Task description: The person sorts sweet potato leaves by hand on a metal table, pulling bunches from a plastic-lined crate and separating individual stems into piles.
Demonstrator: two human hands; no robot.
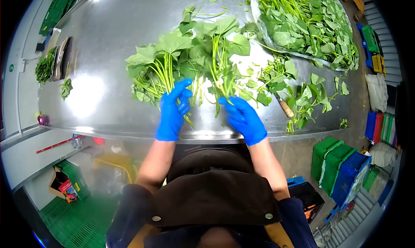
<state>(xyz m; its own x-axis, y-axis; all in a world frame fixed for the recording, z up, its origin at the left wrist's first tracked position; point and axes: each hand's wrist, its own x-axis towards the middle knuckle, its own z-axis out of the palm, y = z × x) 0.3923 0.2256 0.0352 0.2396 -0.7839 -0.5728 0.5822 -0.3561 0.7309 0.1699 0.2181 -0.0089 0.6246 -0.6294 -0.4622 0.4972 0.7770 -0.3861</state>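
Both my hands wear blue gloves. My left hand [173,108] rests on the stems of a bunch of leafy green stalks [190,57] lying on the steel table [99,75], its fingers curled around a few stems. My right hand [243,116] pinches the lower ends of several upright stalks [220,70] just to the right of that bunch. The leaves fan out away from me.
A big heap of the same greens [307,23] lies on plastic sheet at the back right. Loose sprigs [307,96] and a wooden-handled knife [284,106] lie right of my hands. A scale [60,57] stands at the left. Green and blue crates [341,168] sit on the floor.
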